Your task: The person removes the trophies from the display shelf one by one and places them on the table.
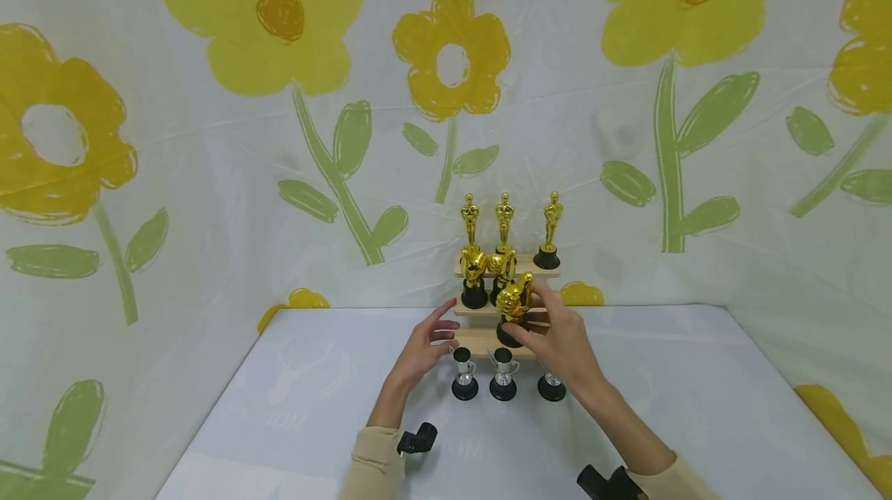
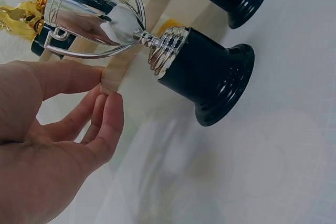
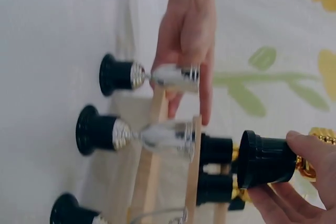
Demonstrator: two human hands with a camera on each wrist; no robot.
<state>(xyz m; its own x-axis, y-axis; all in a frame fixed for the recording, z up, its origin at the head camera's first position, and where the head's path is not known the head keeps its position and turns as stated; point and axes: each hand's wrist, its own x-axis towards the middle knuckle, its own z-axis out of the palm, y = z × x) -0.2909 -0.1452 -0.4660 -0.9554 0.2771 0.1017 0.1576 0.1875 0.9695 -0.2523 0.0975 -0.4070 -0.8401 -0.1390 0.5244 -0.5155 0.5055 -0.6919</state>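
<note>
My right hand holds a gold trophy by its black base, above the lowest tier of a wooden stepped shelf. In the right wrist view, the base shows between thumb and fingers, raised off the shelf. My left hand is at the shelf's left end; the left wrist view shows thumb and fingertips pinching the end of a wooden board. Two similar gold trophies stand on the middle tier. On the top tier are three gold figure trophies, one apart at the right.
Three silver cups on black bases stand on the white table in front of the shelf. The nearest cup is close by my left hand. Behind the shelf hangs a flower-printed cloth.
</note>
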